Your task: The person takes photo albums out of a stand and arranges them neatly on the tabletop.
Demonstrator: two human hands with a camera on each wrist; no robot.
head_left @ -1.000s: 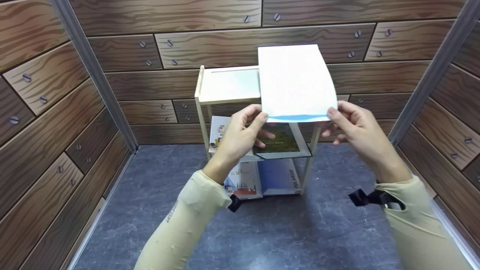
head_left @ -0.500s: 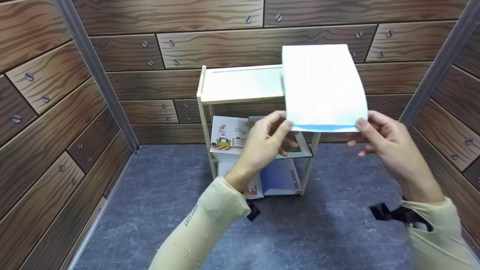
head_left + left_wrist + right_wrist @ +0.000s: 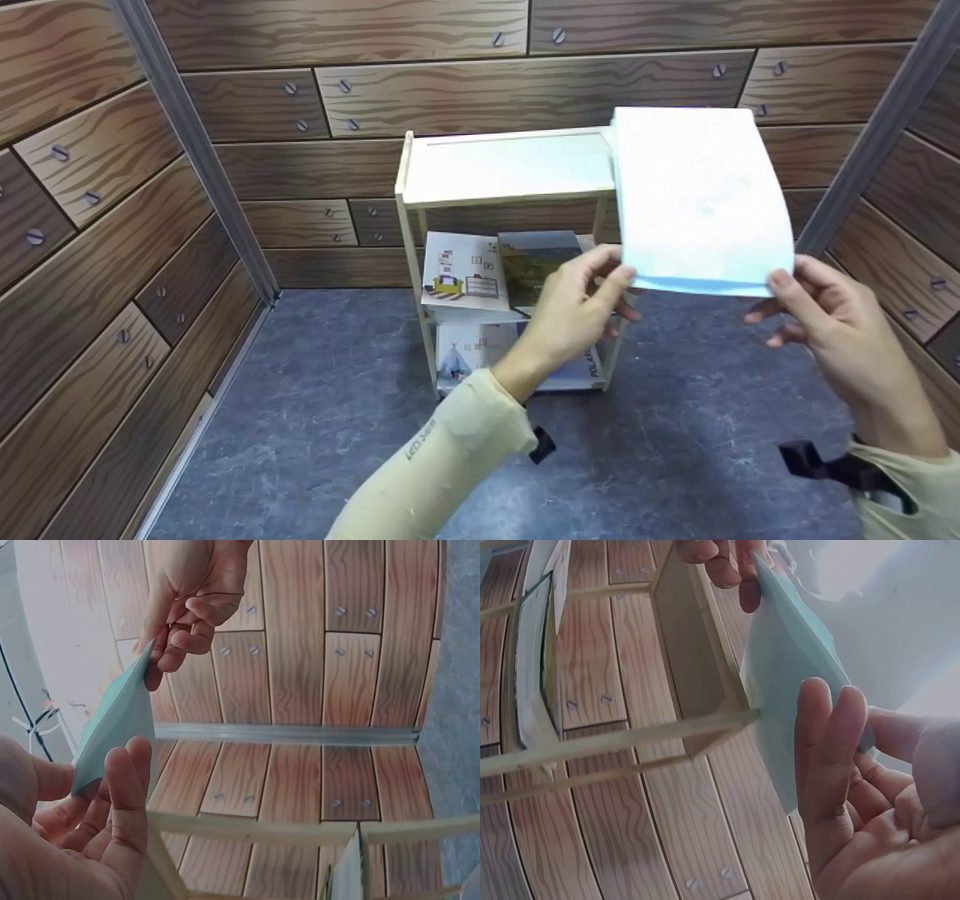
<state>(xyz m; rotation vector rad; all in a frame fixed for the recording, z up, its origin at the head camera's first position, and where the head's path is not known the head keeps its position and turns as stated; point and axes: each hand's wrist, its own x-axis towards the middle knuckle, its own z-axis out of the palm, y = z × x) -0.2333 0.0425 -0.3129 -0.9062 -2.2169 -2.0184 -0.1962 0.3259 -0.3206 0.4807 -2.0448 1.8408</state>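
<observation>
A thin, pale blue-white booklet (image 3: 697, 195) is stretched between my two hands, bowed slightly, its near edge showing blue. At its near left corner, my left hand (image 3: 581, 307) pinches it between thumb and fingers. The right hand (image 3: 847, 330) pinches the near right corner the same way. In the left wrist view the booklet (image 3: 120, 712) appears nearly edge-on. In the right wrist view its pale blue face (image 3: 780, 697) stands beside the rack's top. The booklet overlaps the right end of the rack's top board (image 3: 510, 165) in the head view; whether they touch I cannot tell.
A small wooden rack (image 3: 409, 247) stands on the grey floor (image 3: 322, 420). Its middle shelf holds a white illustrated book (image 3: 465, 270) and a dark landscape-cover book (image 3: 525, 274). More books, including a blue one marked POLAROID (image 3: 589, 366), lie below. Wood-patterned walls (image 3: 450, 97) surround it.
Both hands have carried the booklet rightward and somewhat nearer, from over the middle of the rack to its right end. More of the rack's top board and the books now show.
</observation>
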